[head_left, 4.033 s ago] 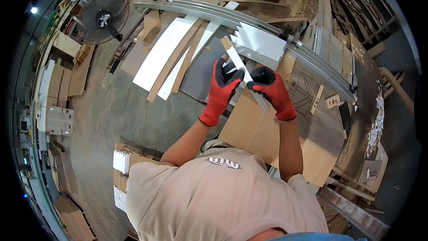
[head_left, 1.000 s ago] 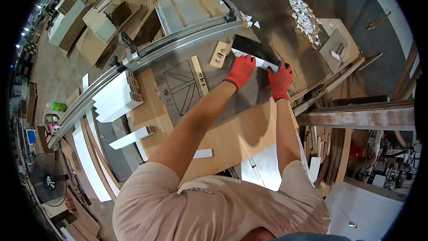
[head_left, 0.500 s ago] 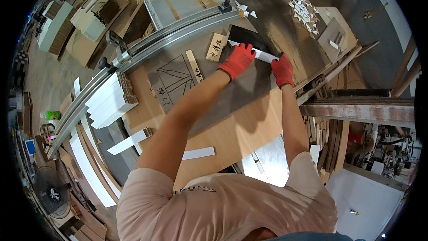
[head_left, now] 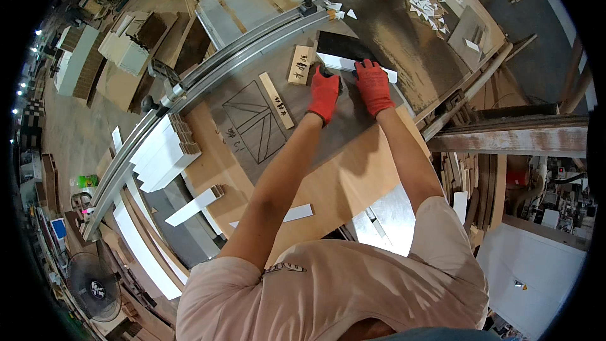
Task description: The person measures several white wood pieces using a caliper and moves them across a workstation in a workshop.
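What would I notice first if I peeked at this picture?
Two bright red gloves: the left hand and right hand press on a white-edged dark strip at the far end of the workbench. Just left of them lie two small wooden blocks and a pencilled crossed rectangle on the board. A long metal guide rail curves past on the left.

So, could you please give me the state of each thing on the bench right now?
left hand: gloved, pressing on the white strip
right hand: gloved, pressing on the white strip
white strip: flat on the dark panel
dark panel: flat on the bench
small wooden block: lying flat, untouched
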`<state>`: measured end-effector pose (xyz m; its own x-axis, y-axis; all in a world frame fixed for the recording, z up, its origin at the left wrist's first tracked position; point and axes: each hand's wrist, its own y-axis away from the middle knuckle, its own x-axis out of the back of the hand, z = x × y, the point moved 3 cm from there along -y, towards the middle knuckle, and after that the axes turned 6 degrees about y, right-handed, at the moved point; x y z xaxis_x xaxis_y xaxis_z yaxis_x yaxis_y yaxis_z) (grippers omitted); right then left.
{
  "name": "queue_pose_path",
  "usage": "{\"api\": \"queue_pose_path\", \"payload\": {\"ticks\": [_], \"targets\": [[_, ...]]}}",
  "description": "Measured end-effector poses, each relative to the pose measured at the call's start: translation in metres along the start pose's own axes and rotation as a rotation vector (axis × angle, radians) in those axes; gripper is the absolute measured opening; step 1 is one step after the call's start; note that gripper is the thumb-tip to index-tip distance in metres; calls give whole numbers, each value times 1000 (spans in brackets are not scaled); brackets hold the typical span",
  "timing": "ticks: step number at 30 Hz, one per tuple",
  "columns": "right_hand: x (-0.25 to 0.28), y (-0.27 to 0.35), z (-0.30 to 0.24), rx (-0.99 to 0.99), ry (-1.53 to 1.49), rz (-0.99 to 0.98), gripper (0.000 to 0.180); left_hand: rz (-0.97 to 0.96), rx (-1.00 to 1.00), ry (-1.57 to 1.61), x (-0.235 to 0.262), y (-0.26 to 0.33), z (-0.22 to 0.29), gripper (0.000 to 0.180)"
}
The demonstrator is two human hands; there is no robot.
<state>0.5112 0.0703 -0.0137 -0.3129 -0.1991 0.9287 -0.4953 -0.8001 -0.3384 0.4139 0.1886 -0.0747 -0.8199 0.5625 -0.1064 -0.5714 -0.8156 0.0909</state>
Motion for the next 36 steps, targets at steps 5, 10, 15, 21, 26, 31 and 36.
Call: {"api": "queue_pose_path", "payload": {"ticks": [5, 10, 15, 21, 26, 31, 36], "targets": [[-4, -6, 0, 5, 27, -81, 37, -103, 96, 186, -1, -13, -3, 18], [-9, -12, -8, 2, 73, -93, 19, -311, 152, 194, 18, -4, 23, 33], [-9, -17, -8, 5, 100, -145, 18, -103, -28, -202, 67, -33, 70, 52], [-16, -17, -14, 27, 118, -107, 17, 379, -508, -1053, 208, -108, 125, 53], [-30, -19, -27, -18, 302, -130, 18, 300, -417, -1502, 235, -131, 106, 54], [-37, -23, -37, 19, 465, -202, 19, 408, -497, -1612, 228, -129, 107, 57], [-39, -27, -38, 87, 521, -166, 20, 350, -442, -1439, 230, -130, 109, 58]]}}
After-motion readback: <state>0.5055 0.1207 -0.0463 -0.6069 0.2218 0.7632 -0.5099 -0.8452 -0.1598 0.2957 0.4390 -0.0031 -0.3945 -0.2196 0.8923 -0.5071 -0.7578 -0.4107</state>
